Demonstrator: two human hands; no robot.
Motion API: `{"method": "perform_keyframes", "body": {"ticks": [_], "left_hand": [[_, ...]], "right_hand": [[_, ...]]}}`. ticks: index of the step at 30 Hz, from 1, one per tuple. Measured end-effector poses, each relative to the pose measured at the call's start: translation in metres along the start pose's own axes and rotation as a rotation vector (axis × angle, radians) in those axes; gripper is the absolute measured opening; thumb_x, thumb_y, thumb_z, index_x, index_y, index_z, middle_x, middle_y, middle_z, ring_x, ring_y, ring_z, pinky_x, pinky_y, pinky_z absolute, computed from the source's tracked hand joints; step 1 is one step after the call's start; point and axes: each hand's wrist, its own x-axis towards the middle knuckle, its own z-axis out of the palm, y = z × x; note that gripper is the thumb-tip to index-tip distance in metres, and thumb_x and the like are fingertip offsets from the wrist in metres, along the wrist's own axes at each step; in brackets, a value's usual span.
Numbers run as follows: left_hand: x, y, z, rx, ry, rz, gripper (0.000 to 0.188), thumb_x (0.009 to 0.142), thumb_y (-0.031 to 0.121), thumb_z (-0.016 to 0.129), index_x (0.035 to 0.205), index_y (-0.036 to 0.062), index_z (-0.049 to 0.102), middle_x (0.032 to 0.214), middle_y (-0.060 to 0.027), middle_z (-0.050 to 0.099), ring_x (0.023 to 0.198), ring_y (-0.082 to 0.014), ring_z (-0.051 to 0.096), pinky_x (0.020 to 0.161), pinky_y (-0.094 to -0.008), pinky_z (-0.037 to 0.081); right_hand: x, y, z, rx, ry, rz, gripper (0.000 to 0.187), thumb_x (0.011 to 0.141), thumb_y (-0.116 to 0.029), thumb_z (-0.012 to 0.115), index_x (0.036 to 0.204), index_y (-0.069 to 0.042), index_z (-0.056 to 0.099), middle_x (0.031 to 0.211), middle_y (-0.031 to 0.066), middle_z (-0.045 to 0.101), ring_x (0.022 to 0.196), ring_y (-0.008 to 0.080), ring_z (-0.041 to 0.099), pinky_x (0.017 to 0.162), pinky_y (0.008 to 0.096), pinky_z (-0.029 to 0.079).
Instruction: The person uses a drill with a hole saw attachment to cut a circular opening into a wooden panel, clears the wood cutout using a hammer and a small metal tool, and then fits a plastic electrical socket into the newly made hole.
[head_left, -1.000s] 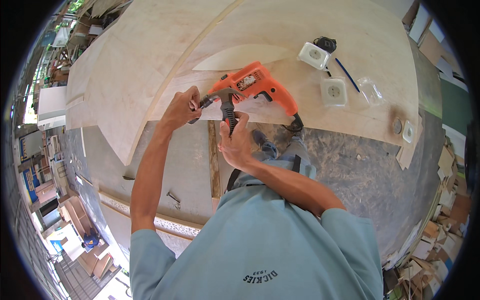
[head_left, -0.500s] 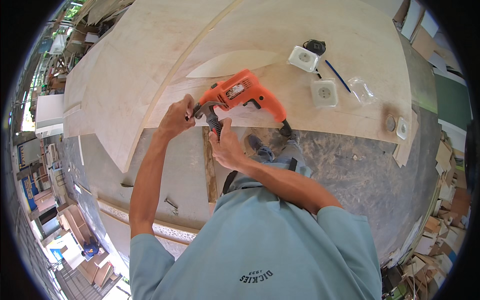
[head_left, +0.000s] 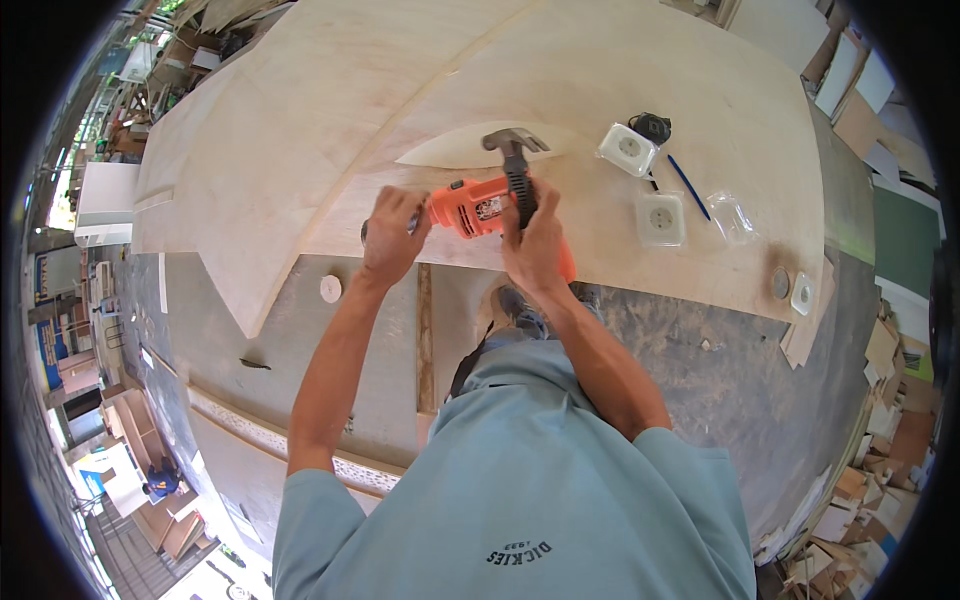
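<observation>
My left hand (head_left: 395,232) is closed around the front end of an orange power drill (head_left: 457,208); a dark round rim, perhaps a hole saw (head_left: 365,233), shows beside the fingers. In my right hand (head_left: 533,240) is a claw hammer (head_left: 514,165), gripped by its dark handle with the metal head up and away from me. That hand and the hammer cover part of the drill's body and handle. The drill is over the near edge of a large plywood sheet (head_left: 600,60). Below my left hand, a round pale wooden disc (head_left: 331,289) lies on a grey surface.
On the right of the plywood are two white sockets (head_left: 627,150) in clear wrap, a black tape measure (head_left: 651,127), a blue pen (head_left: 688,187) and clear plastic packaging (head_left: 731,218). Another white piece (head_left: 802,292) sits by the right edge. Wood offcuts (head_left: 850,490) are piled at far right.
The hammer has come away from the drill's front end and is now raised upright to the right. My left hand and the drill are slightly lower. The pale disc has come into view.
</observation>
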Motion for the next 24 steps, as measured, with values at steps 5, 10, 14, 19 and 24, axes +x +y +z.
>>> {"method": "perform_keyframes", "body": {"ticks": [5, 10, 14, 19, 24], "left_hand": [[0.041, -0.029, -0.032, -0.389, -0.055, -0.442, 0.018, 0.09, -0.001, 0.053, 0.103, 0.002, 0.065, 0.094, -0.0098, 0.066, 0.088, -0.0211, 0.064, 0.079, -0.0362, 0.051], [0.069, -0.064, -0.035, -0.488, -0.525, -0.523, 0.026, 0.09, 0.005, 0.043, 0.105, 0.0017, 0.063, 0.089, -0.0052, 0.063, 0.088, -0.0153, 0.062, 0.079, -0.0319, 0.05], [0.067, -0.07, -0.015, -0.139, -1.084, -0.433, 0.033, 0.084, 0.017, 0.064, 0.113, 0.0038, 0.07, 0.095, -0.0084, 0.069, 0.089, -0.0205, 0.06, 0.081, -0.0346, 0.048], [0.066, -0.083, -0.011, -0.059, -1.23, -0.449, 0.047, 0.069, 0.024, 0.082, 0.112, 0.0068, 0.075, 0.086, -0.0102, 0.072, 0.083, -0.0226, 0.061, 0.075, -0.0377, 0.048], [0.064, -0.073, -0.01, 0.081, -1.055, -0.348, 0.03, 0.06, 0.022, 0.088, 0.074, 0.0006, 0.071, 0.069, -0.0133, 0.062, 0.072, -0.0299, 0.059, 0.067, -0.0415, 0.048]], "right_hand": [[0.01, 0.022, -0.011, -0.072, 0.169, -0.086, 0.038, 0.101, -0.016, 0.061, 0.129, 0.0, 0.041, 0.091, 0.0214, 0.067, 0.077, 0.0382, 0.07, 0.066, 0.044, 0.053], [0.009, 0.035, -0.006, 0.001, 0.216, -0.015, 0.037, 0.101, -0.017, 0.061, 0.129, -0.002, 0.041, 0.09, 0.0195, 0.065, 0.073, 0.0359, 0.067, 0.066, 0.0409, 0.053], [0.01, 0.041, -0.004, 0.035, 0.23, -0.004, 0.038, 0.101, -0.017, 0.061, 0.129, -0.002, 0.041, 0.091, 0.0188, 0.065, 0.073, 0.0349, 0.066, 0.066, 0.0409, 0.053], [0.014, 0.039, -0.001, 0.016, 0.243, 0.022, 0.038, 0.101, -0.018, 0.062, 0.129, -0.002, 0.041, 0.093, 0.0193, 0.066, 0.074, 0.0348, 0.066, 0.067, 0.0425, 0.053], [0.015, 0.035, -0.004, -0.003, 0.194, 0.045, 0.039, 0.104, -0.024, 0.06, 0.128, 0.0, 0.042, 0.096, 0.0182, 0.065, 0.077, 0.0242, 0.064, 0.069, 0.0364, 0.052]]}}
